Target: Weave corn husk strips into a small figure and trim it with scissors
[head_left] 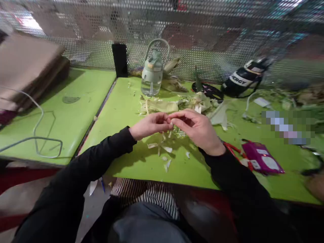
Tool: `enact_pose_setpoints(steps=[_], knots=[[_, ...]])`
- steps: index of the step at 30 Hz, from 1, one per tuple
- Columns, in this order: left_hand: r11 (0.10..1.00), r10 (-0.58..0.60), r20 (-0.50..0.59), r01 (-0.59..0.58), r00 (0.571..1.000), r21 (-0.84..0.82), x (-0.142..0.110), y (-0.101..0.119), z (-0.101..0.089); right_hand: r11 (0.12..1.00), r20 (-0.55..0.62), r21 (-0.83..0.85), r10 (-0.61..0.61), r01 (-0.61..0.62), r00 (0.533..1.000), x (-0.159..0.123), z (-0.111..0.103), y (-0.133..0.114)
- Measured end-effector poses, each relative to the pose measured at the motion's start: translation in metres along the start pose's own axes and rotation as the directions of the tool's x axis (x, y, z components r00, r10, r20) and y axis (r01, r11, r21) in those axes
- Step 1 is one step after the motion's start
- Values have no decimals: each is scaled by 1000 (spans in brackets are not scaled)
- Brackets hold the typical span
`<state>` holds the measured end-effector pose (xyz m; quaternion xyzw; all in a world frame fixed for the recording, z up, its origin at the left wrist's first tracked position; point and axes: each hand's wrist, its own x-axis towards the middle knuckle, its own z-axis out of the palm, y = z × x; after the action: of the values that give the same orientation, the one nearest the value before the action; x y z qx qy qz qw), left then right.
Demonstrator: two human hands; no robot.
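My left hand and my right hand meet above the green table, fingertips pinched together. Between them is a small pale husk-like strip, mostly hidden by the fingers. Just below lies or hangs a cross-shaped piece of pale strips; I cannot tell whether it joins what I hold. Small pale scraps are scattered nearer the table edge. Behind my hands lie a pale green husk piece and a heap of torn leafy bits.
A clear water bottle stands by the perforated metal screen, near a black upright box. At right are a black bottle, red-handled pliers or scissors and a purple packet. Stacked cardboard and bent wire occupy the left.
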<state>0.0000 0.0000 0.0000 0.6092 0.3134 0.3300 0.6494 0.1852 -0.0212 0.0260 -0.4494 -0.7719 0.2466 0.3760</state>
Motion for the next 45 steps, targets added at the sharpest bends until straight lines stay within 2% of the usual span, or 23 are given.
enact_pose_setpoints(steps=[5, 8, 11, 13, 17, 20, 22, 24, 26, 29, 31, 33, 36, 38, 42, 45], knots=[[978, 33, -36, -25, 999, 207, -1, -9, -2, 994, 101, 94, 40, -49, 994, -3, 3, 16], [933, 138, -85, -101, 987, 345, -2, -12, 1, 975, 50, 189, 105, -113, 993, -5, 7, 20], [852, 311, -156, -202, 938, 482, -5, -12, 6, 930, -15, 327, 184, -169, 983, -8, 13, 21], [789, 413, -165, -262, 896, 556, -7, -12, 8, 901, -36, 397, 203, -173, 979, -9, 17, 22], [746, 509, -177, -329, 842, 579, -9, -10, 10, 869, -46, 476, 176, -134, 983, -11, 21, 23], [753, 506, -192, -322, 841, 574, -9, -9, 8, 931, -78, 363, 74, -40, 994, -12, 20, 25], [761, 492, -187, -315, 851, 568, -9, -8, 6, 981, -145, 158, -87, 110, 986, -13, 18, 26], [755, 481, -165, -311, 861, 577, -10, -6, 5, 954, -199, -106, -297, 281, 934, -14, 17, 27], [736, 486, -144, -315, 862, 599, -10, -5, 4, 871, -214, -305, -457, 385, 863, -14, 17, 27], [750, 498, -136, -347, 857, 563, -10, -5, 3, 822, -259, -374, -537, 429, 803, -16, 20, 27], [786, 493, -137, -373, 859, 493, -9, -6, 2, 847, -300, -345, -509, 405, 807, -17, 22, 27], [798, 493, -134, -386, 859, 462, -8, -7, 2, 894, -335, -279, -432, 350, 837, -19, 24, 26], [778, 491, -116, -375, 864, 504, -11, -4, 3, 956, -361, -138, -293, 259, 886, -20, 26, 25], [756, 494, -127, -354, 860, 550, -14, -2, 5, 974, -358, -69, -226, 216, 906, -21, 26, 24], [715, 547, -155, -364, 823, 597, -19, 0, 10, 987, -319, 69, -113, 142, 941, -21, 24, 19], [764, 513, -149, -370, 845, 529, -20, 2, 12, 981, -259, 184, -12, 61, 966, -20, 21, 13]])
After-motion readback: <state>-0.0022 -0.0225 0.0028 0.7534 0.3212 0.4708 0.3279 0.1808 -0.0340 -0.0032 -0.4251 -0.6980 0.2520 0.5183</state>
